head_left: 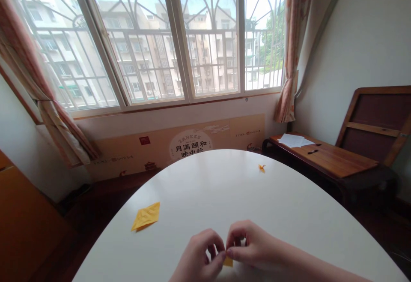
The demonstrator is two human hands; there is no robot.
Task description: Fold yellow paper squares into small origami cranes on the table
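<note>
Near the front of the white round table, my left hand and my right hand meet fingertip to fingertip. Both pinch a small piece of yellow paper; its lower corner shows below the fingers, and the rest is hidden behind them. To the left lies a creased yellow paper sheet, flat on the tabletop and apart from my hands. A small folded orange-yellow paper figure, shaped like a bird, stands toward the table's far right.
Beyond the table's far edge, a printed cardboard panel leans below the window. At right is a low wooden bench with white papers and a small dark object. An orange-brown cabinet stands at left.
</note>
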